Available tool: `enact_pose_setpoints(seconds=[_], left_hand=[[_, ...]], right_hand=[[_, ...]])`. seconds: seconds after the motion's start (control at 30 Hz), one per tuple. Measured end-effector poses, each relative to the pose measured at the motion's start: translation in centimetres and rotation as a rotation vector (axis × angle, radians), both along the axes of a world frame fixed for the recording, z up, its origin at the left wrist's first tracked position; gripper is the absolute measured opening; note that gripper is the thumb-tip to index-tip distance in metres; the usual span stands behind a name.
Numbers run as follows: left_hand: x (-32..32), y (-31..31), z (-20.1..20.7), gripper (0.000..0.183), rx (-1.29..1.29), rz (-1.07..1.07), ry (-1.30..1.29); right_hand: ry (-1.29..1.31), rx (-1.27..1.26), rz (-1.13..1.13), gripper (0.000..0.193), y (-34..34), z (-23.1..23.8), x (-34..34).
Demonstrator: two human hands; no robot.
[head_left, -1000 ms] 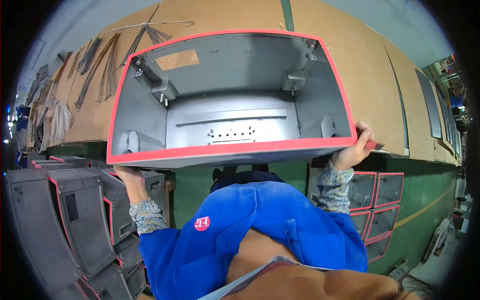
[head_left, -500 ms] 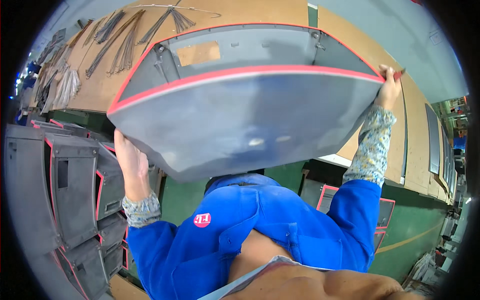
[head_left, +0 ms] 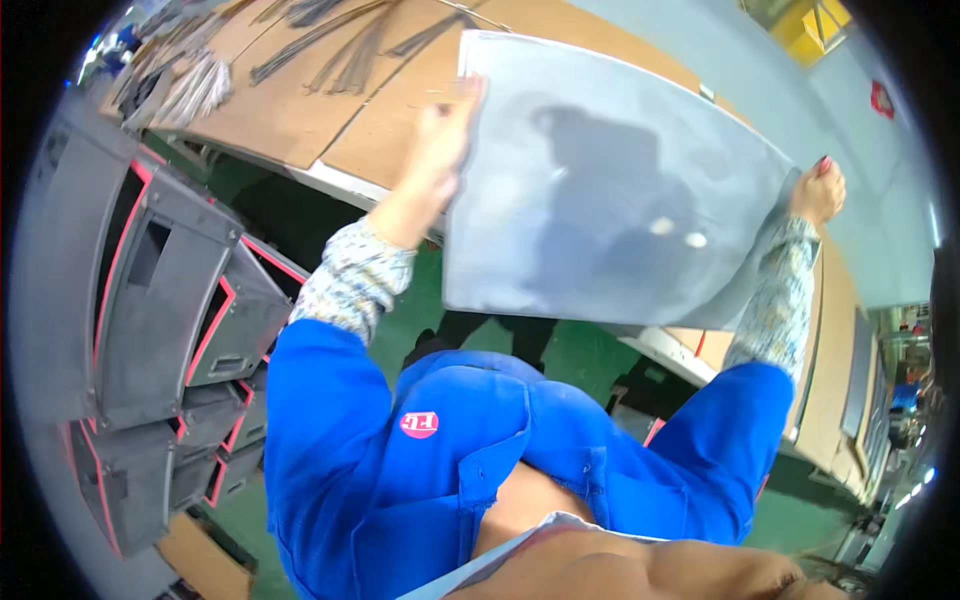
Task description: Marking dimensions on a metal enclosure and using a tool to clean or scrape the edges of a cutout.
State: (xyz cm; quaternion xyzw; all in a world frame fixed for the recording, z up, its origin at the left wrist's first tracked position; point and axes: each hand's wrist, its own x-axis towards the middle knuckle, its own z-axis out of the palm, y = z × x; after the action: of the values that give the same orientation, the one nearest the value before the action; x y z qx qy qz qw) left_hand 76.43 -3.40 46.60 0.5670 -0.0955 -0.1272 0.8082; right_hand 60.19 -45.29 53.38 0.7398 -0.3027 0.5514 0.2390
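Note:
In front of me a large grey metal box (head_left: 600, 190) is tilted so that its broad smooth face is turned toward me. That face hides the open inside, and a dark shadow falls across it. My left hand (head_left: 440, 140), blurred by motion, holds the box at its left edge, with the fingers toward the upper corner. By the upper right corner is my right hand (head_left: 820, 192), its fingers closed. A small red-handled tool (head_left: 824, 165) shows at the top of that fist. Whether these fingers also grip the box is hard to see.
Behind the box runs a brown board-topped table (head_left: 290, 110) with bundles of thin dark rods (head_left: 350, 55) and pale strips (head_left: 200, 90). At my left, grey red-edged metal boxes (head_left: 165, 300) are stacked. Flat dark panels (head_left: 858, 365) lie farther right on the table.
The box has turned, so its red-edged opening is out of sight and the flat face shows. My left hand rose and moved right along its side; my right hand shifted slightly right and down.

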Motion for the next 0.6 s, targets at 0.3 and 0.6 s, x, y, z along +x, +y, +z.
enact_pose_setpoints(seconds=[0.3, 0.6], left_hand=[[3.4, -2.6, -2.2, 0.059, -0.188, -0.065, -0.014], [3.8, -2.3, -2.5, 0.058, -0.165, -0.017, -0.288]], right_hand=[[0.357, 0.047, 0.65, 0.032, 20.7, -0.2, 9.7], [0.189, 0.065, 0.72, 0.034, 20.6, -3.1, 14.8]])
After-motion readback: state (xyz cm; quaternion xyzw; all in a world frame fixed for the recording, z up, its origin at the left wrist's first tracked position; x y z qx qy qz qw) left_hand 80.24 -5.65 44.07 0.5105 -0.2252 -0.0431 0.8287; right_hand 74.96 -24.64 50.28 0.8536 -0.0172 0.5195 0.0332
